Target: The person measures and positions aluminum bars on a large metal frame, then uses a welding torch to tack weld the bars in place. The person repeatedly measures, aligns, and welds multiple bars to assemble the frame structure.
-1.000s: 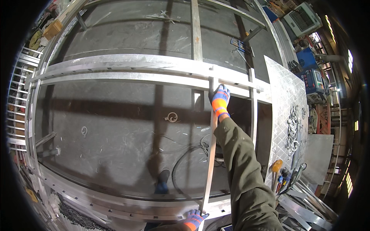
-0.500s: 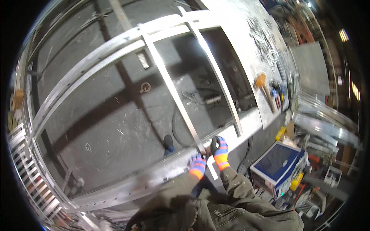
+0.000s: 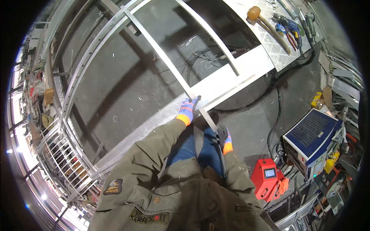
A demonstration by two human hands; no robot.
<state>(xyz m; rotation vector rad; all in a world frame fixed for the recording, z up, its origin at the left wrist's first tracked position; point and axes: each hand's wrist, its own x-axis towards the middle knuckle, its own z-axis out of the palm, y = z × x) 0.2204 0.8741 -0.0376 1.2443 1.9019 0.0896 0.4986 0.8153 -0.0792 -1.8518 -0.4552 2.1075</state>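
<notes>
One metal bar (image 3: 162, 56) crosses the rail (image 3: 219, 82) beneath the curled fingers of the left hand (image 3: 185, 111), which seemingly steadies it. The right hand (image 3: 227, 141) has dropped below those fingers, beside the bar's end, grip unclear.

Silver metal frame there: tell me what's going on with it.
A person in an olive jacket is handling a long, narrow silver metal bar laid across the silver metal frame. Their left hand, in a blue-and-orange glove, is on the bar where it meets the wide near rail. Their right hand, gloved alike, is by the bar's near end; whether it grips is unclear. A second silver bar lies to the right.
</notes>
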